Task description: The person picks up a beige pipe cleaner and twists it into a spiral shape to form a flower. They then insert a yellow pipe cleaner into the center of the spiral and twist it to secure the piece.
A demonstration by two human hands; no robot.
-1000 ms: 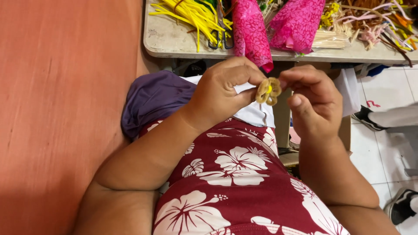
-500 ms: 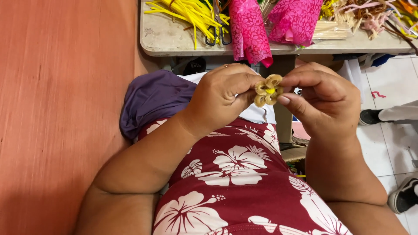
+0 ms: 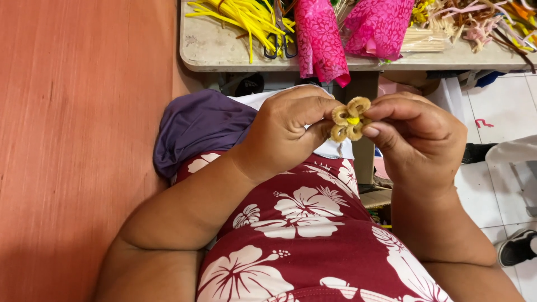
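Pinching one tan looped flower (image 3: 350,119), left hand (image 3: 291,131), right hand (image 3: 417,137), perhaps four loops, two pink bundles (image 3: 321,36).

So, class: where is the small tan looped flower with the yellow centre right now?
In the head view, the flower sits centre frame, pinched between left hand and right hand, below the table edge.

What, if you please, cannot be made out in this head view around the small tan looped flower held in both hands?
- Small tan looped flower: its back and any stem, hidden by the fingers of the left hand and right hand.
- Black-handled scissors: blades covered by yellow strips.
- Pink patterned wrappers: tops cut off by the upper edge.
- Black shoe: cut off by the right edge.
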